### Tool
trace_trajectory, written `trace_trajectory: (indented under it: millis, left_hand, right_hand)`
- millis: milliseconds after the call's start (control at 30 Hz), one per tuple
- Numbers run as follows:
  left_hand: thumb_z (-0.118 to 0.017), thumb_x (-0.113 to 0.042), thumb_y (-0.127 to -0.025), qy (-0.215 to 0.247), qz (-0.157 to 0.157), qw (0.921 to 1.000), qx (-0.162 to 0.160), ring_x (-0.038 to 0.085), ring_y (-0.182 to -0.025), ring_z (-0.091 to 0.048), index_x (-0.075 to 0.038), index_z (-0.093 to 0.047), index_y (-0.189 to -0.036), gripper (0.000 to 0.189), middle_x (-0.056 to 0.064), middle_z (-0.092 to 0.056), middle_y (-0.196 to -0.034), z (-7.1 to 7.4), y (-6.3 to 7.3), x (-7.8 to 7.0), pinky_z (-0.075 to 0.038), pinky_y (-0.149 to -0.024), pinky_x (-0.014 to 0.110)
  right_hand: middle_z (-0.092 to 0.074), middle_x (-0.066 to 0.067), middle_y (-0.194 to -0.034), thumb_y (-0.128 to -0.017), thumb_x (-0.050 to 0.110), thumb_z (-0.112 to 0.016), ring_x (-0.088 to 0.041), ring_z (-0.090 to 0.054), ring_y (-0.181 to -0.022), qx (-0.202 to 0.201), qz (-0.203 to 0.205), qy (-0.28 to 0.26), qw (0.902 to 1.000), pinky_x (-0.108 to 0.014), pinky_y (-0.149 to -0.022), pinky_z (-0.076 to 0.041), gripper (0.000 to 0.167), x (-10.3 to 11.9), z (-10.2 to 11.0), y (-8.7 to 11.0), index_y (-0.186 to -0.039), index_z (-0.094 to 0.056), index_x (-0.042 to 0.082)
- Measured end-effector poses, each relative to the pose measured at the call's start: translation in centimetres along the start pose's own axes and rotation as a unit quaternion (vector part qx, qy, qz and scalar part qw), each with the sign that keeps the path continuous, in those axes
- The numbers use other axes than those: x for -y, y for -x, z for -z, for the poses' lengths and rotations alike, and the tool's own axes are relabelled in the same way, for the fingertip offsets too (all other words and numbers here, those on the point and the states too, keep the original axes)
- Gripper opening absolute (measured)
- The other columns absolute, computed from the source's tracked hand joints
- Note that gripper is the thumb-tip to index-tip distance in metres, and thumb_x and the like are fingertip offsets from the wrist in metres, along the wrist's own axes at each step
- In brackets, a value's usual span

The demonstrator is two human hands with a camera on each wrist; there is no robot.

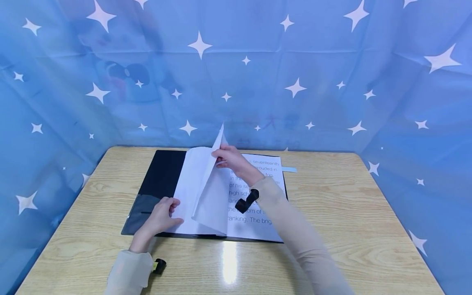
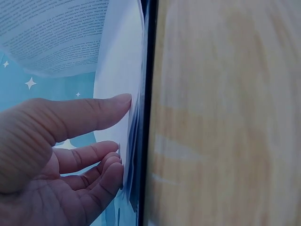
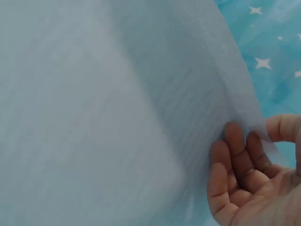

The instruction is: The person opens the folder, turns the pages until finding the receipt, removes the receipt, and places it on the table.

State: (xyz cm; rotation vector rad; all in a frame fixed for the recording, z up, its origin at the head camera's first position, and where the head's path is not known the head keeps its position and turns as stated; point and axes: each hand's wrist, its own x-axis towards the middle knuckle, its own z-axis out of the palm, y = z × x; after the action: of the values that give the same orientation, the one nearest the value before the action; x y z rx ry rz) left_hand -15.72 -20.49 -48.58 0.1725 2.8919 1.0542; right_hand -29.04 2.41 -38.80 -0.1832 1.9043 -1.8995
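An open book of white pages in a black folder (image 1: 160,172) lies on the table. Between thumb and fingers, my right hand (image 1: 234,162) pinches a page (image 1: 211,180) near its upper edge. That page stands upright and curves over the middle of the book; faint print shows through it in the right wrist view. Large black text covers the right-hand page (image 1: 254,227), partly hidden behind my right forearm. At the lower left, my left hand (image 1: 160,215) rests on the blank left-hand pages (image 1: 188,180), its thumb and loosely bent fingers touching them with a gap between.
A light blue tab (image 1: 289,169) sticks out from the folder's right side. The wooden table (image 1: 332,196) extends around the book. Blue curtains (image 1: 258,110) with white stars hang behind the table and along both sides.
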Motion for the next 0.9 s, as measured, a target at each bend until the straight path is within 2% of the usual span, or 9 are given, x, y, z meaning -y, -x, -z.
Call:
trace_trajectory:
  millis: [133,333,533,700,900]
  left_hand:
    - [-0.080,-0.001,-0.068,0.005,0.003,1.0000,0.001,0.019,-0.077,-0.046,0.007,-0.056,-0.106,0.045,0.008,-0.048,-0.088,0.0,0.0,0.0,-0.045,-0.066,0.030]
    - [-0.079,0.003,-0.066,0.010,0.006,0.9999,0.000,0.020,-0.078,-0.045,0.008,-0.055,-0.107,0.047,0.008,-0.046,-0.088,0.1,0.1,-0.2,-0.045,-0.066,0.031]
    - [-0.077,0.010,-0.063,0.008,0.005,1.0000,0.000,0.020,-0.079,-0.045,0.009,-0.056,-0.106,0.049,0.008,-0.045,-0.087,0.1,0.0,-0.2,-0.044,-0.065,0.029]
    - [-0.067,0.016,-0.062,0.017,-0.028,0.9994,-0.005,0.021,-0.080,-0.047,0.012,-0.055,-0.107,0.046,0.009,-0.048,-0.089,0.3,0.4,0.0,-0.043,-0.066,0.029]
    - [-0.070,0.007,-0.071,0.037,-0.065,0.9972,-0.001,0.022,-0.084,-0.053,0.012,-0.055,-0.112,0.045,0.013,-0.055,-0.097,0.6,1.5,0.4,-0.049,-0.073,0.034]
  right_hand:
    - [-0.054,-0.003,-0.077,-0.087,0.008,-0.054,-0.015,-0.052,-0.070,-0.001,0.000,0.004,1.0000,-0.026,-0.071,-0.047,0.005,-0.4,-0.7,-0.4,-0.089,-0.053,0.003]
    - [-0.056,-0.001,-0.079,-0.087,0.008,-0.055,-0.013,-0.052,-0.073,-0.003,0.008,0.005,0.9999,-0.024,-0.068,-0.046,0.021,-1.2,-1.8,-1.2,-0.105,-0.057,-0.003]
    - [-0.058,-0.001,-0.081,-0.088,0.010,-0.055,-0.012,-0.053,-0.075,-0.009,0.012,0.017,0.9997,-0.023,-0.068,-0.045,0.026,-2.0,-2.8,-1.7,-0.109,-0.058,-0.005]
    - [-0.060,-0.002,-0.085,-0.086,0.011,-0.056,-0.013,-0.054,-0.079,-0.020,0.006,0.025,0.9995,-0.023,-0.071,-0.045,0.025,-2.5,-3.4,-1.9,-0.107,-0.060,-0.003]
    - [-0.062,-0.005,-0.092,-0.087,0.013,-0.057,-0.015,-0.055,-0.084,-0.016,0.000,0.034,0.9993,-0.026,-0.076,-0.046,0.022,-3.2,-3.9,-2.1,-0.104,-0.059,-0.001]
